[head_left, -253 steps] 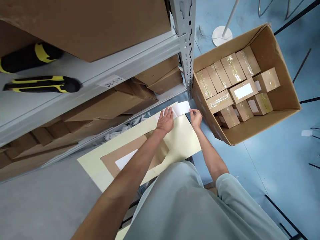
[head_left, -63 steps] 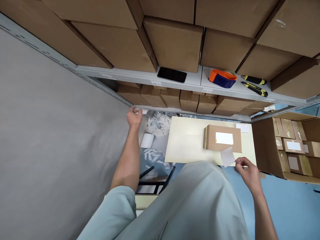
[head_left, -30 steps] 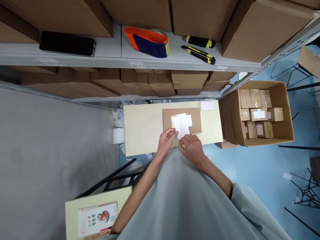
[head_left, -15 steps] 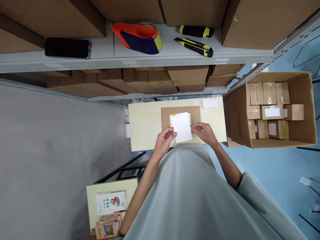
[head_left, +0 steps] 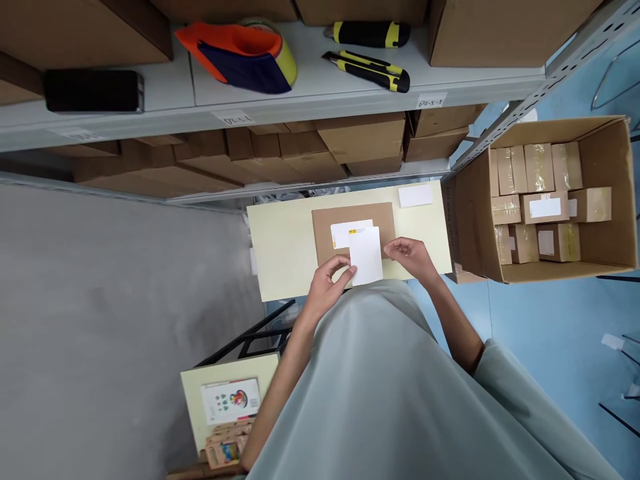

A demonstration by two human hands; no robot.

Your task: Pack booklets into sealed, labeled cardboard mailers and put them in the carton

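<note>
My left hand (head_left: 327, 283) pinches a blank white label (head_left: 366, 257) by its left edge, thumb on top. A small yellow mark shows at the label's top corner. My right hand (head_left: 411, 259) is just right of the label, apart from its edge. Its thumb and fingertips are drawn together, and whatever they hold, if anything, is too small to see. Beneath the label lies a flat brown cardboard box (head_left: 323, 230) with another white label (head_left: 343, 233) on its top, partly covered by the held one. The box rests on a pale yellow table (head_left: 280, 253).
A white paper (head_left: 415, 195) lies at the table's back right. Right of the table stands a large open carton (head_left: 470, 227) with several small boxes. The shelf ahead carries a tape dispenser (head_left: 245, 57), two utility knives (head_left: 373, 70) and a black phone (head_left: 94, 91). A side table (head_left: 193, 387) stands lower left.
My right hand has come away from the held label's right edge. The held label has shifted slightly, uncovering more of the label on the box. The camera view has moved a little.
</note>
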